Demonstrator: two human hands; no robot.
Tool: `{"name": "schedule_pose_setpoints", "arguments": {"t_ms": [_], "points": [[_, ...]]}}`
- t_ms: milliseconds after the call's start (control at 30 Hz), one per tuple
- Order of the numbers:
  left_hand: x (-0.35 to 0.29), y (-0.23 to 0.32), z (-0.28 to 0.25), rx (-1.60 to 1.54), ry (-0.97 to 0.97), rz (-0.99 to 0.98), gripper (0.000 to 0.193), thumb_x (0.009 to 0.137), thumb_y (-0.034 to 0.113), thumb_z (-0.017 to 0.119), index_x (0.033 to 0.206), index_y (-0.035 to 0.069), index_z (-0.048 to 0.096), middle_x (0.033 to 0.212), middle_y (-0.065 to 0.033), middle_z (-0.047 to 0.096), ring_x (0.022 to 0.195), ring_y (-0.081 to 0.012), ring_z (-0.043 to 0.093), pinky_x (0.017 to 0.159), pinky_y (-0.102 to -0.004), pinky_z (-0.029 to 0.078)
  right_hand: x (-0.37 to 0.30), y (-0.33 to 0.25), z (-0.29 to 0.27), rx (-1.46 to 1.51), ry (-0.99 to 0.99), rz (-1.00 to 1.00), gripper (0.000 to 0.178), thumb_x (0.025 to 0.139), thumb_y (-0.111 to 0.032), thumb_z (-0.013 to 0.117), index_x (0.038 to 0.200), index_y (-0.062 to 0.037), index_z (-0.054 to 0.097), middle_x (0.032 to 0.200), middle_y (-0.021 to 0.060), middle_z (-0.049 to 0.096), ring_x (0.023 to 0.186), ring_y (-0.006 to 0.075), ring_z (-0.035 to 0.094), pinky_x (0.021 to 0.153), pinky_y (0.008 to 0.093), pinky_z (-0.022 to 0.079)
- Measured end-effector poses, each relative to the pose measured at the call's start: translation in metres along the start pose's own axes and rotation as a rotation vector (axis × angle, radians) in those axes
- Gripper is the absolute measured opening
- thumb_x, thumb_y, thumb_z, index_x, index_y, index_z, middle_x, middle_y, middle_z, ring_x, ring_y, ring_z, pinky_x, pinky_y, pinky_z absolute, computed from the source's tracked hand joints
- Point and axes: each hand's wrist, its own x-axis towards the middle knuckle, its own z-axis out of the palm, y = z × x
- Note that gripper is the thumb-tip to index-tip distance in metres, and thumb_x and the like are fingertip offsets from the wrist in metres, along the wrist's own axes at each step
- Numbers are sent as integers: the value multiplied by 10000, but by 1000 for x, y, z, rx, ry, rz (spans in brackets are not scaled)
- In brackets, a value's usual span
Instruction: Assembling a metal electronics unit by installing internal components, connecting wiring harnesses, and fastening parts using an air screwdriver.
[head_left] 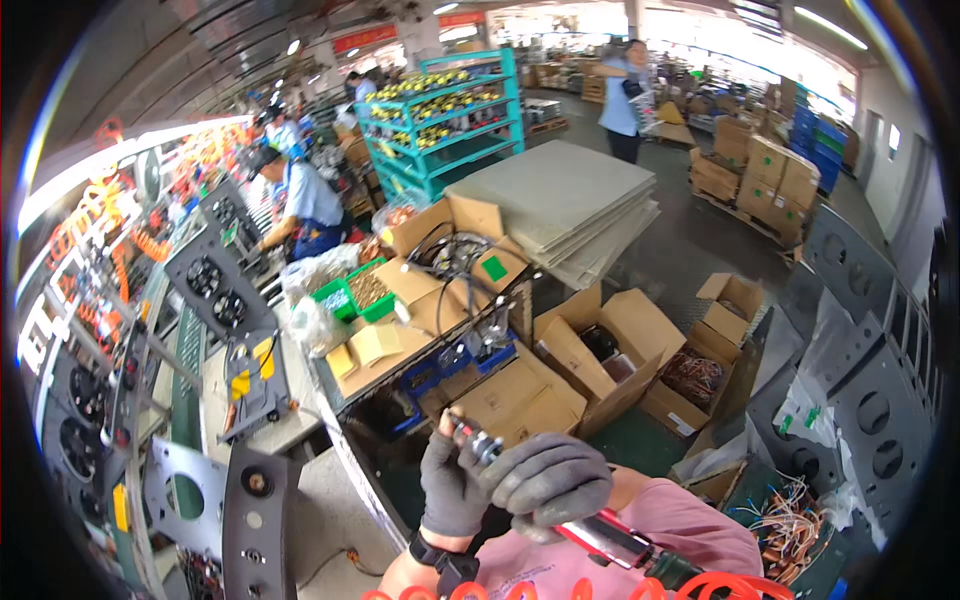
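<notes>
In front of my chest I hold a red and black air screwdriver [600, 541], angled with its metal nose pointing up and to the left. My right hand [553, 480], in a grey glove, is wrapped round its barrel. My left hand [452, 488], gloved with bare fingertips, pinches at the nose; whether a small part sits between the fingertips cannot be made out. A coiled orange-red air hose [640, 588] runs along the lower edge near the tool's back end.
Grey metal panels [258, 520] stand on the line at left. Ahead, a bench carries green bins [370, 290] and an open carton [455, 245]. More cartons [610, 345] lie on the floor to the right, near wire bundles [795, 530]. Co-workers [305, 195] stand farther off.
</notes>
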Motion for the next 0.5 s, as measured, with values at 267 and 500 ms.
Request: {"name": "schedule_pose_setpoints", "arguments": {"t_ms": [267, 500], "points": [[0, 5, -18, -197, -144, -64, 194, 886, 256, 508, 971, 91, 566, 790, 2, 552, 708, -134, 538, 684, -292, 470, -8, 12, 19, -19, 89, -39, 203, 717, -54, 689, 755, -59, 490, 662, 62, 582, 554, 187, 605, 576, 348, 550], [1, 19, -40, -387, -203, -71, 249, 933, 244, 392, 1056, 78, 531, 809, -50, 573, 763, -204, 575, 716, -345, 498, -7, 23, 30, 84, -31, 57, 283, 684, -105, 742, 805, -70, 488, 669, 66, 592, 593, 195, 629, 603, 368, 565]]}}
